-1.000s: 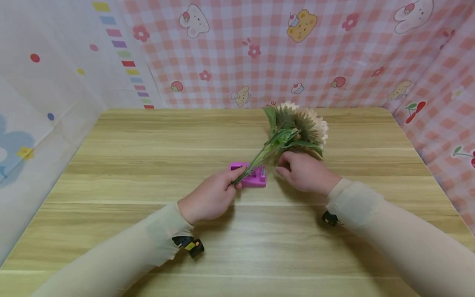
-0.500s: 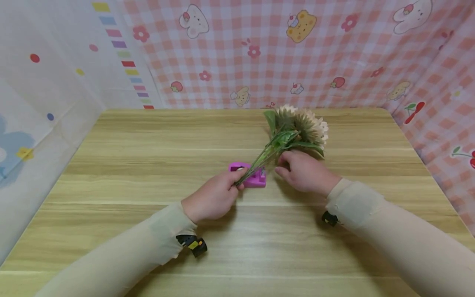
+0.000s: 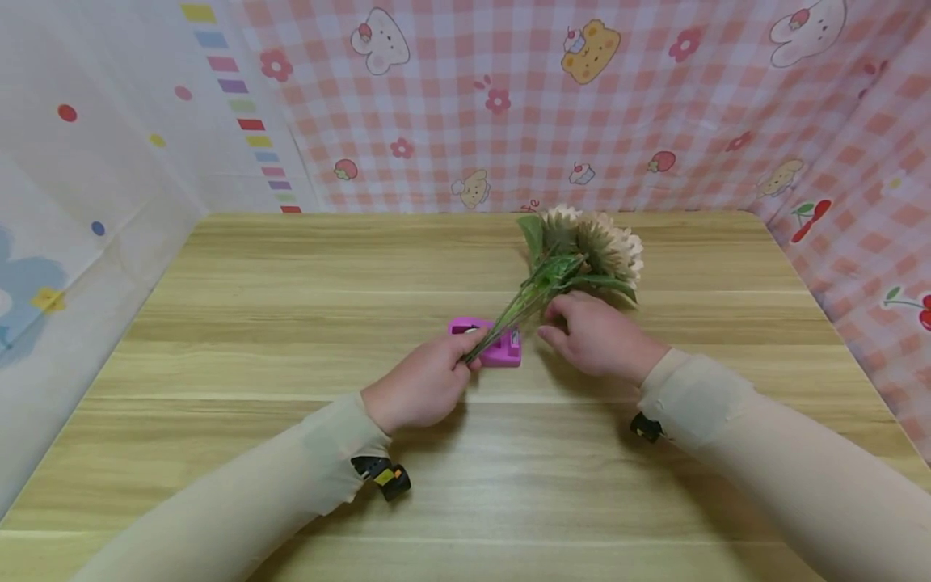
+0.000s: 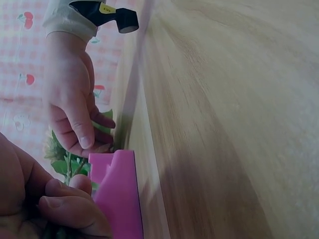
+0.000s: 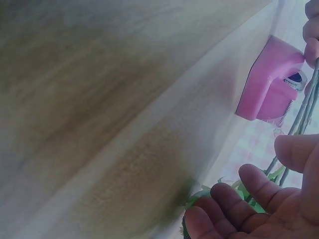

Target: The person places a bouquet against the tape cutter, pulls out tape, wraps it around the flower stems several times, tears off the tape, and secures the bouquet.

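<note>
My left hand (image 3: pixel 425 380) grips the lower ends of several green stems of a bouquet (image 3: pixel 538 283). The pale cream-pink flower heads (image 3: pixel 611 242) point away toward the back right, with green leaves around them. Close to the leaves is my right hand (image 3: pixel 600 335), its fingers loosely bent; in the right wrist view the fingers (image 5: pixel 229 204) and thumb stand apart with nothing seen between them. A pink tape dispenser (image 3: pixel 502 353) sits on the table under the stems, partly covered by them and the left fingertips. Its roll of tape (image 5: pixel 295 79) shows in the right wrist view.
The wood-grain table (image 3: pixel 291 283) extends on both sides of the arms. Behind it hangs a pink checked cloth (image 3: pixel 436 97), and a white dotted cloth (image 3: pixel 109 162) lines the left. Black cameras are worn at both wrists.
My left hand has shifted slightly to the right along with the stem ends. The right hand stays almost where it was by the leaves, and the tape dispenser has not moved.
</note>
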Action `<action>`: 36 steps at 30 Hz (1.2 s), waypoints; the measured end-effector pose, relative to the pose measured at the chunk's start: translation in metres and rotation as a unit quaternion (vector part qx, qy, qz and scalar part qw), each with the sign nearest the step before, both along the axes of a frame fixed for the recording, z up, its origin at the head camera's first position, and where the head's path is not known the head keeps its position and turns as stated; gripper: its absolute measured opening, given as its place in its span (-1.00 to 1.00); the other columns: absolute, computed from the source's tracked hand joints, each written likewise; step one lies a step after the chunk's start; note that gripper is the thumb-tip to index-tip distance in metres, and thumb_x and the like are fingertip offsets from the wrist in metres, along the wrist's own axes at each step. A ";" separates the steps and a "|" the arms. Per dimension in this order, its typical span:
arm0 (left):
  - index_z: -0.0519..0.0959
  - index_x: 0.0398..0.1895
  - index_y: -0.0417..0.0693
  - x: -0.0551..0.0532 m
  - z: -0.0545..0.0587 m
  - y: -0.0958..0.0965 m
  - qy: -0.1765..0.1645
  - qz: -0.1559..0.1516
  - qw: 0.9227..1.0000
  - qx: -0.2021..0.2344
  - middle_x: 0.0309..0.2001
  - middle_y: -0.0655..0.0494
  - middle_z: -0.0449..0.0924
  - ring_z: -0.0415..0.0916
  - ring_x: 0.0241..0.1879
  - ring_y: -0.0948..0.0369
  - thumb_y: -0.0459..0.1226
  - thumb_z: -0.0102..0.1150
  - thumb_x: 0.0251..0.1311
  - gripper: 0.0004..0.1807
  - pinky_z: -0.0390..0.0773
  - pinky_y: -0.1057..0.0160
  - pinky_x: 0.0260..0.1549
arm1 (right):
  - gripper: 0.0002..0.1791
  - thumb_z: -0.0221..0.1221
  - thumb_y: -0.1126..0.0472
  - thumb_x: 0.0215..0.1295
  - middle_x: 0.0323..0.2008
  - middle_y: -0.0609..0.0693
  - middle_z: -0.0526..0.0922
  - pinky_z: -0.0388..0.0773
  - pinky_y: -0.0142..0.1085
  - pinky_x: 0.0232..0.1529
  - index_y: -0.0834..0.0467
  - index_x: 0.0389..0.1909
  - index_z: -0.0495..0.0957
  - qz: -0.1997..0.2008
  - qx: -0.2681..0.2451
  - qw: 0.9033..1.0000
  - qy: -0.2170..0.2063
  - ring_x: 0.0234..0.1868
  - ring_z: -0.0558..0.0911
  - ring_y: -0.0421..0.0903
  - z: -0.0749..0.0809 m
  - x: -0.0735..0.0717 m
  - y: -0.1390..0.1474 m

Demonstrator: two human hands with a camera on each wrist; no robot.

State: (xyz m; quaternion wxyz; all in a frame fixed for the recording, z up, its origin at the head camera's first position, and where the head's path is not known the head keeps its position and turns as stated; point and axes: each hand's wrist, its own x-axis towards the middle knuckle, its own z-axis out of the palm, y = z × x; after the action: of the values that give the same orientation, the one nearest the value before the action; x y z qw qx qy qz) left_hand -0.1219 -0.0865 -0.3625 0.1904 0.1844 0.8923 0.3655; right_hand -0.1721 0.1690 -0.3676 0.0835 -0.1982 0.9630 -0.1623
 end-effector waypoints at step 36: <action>0.35 0.39 -0.10 0.013 -0.011 0.036 -0.011 -0.017 0.999 0.047 -0.02 0.02 0.61 0.55 -0.01 0.16 -0.46 -0.13 0.52 -0.57 0.56 0.13 0.13 | -0.72 0.04 0.17 0.53 -0.19 0.07 0.76 0.67 0.01 -0.02 0.21 -0.07 0.68 0.013 0.100 0.993 -0.059 -0.22 0.68 -0.06 0.052 0.006 0.000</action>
State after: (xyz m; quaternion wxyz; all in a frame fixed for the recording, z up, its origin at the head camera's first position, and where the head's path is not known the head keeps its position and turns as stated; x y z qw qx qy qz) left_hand -0.1089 -0.0507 -0.3736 0.1977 0.2039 0.8687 0.4057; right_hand -0.1659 0.1691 -0.3152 0.1616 -0.1918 0.9651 -0.0756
